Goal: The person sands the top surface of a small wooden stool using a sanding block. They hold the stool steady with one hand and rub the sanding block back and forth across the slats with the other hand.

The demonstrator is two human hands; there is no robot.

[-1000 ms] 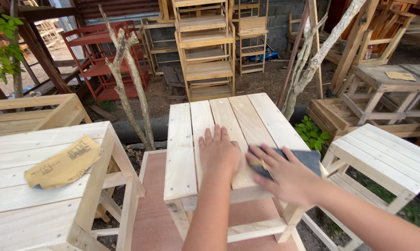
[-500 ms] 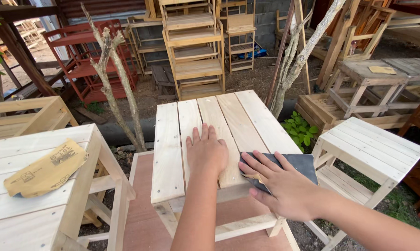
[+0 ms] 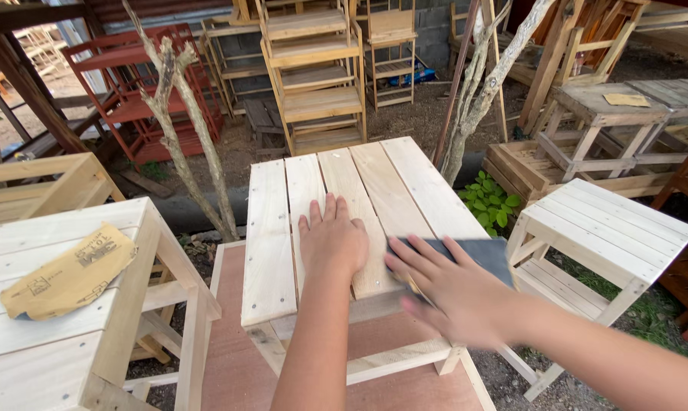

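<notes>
Wooden slat stool (image 3: 359, 198) with two hands and a dark sanding sheet (image 3: 477, 255) on top.

Pale boards make the stool's top, and the left hand (image 3: 332, 240) lies flat on the middle boards, its fingers (image 3: 330, 211) spread out and holding nothing. The right hand (image 3: 454, 293) is at the stool's near right corner, a bit blurry, with its fingers (image 3: 416, 255) stretched out flat on the dark sanding sheet, pressing it down and not curled around it. That sheet lies on the stool's right edge, under those fingertips, and sticks out past them to the right. Left of the stool, a tan sandpaper sheet (image 3: 70, 274) lies on another pale wooden surface (image 3: 24, 342). Right of the stool stands a white slat stool (image 3: 610, 228).
</notes>
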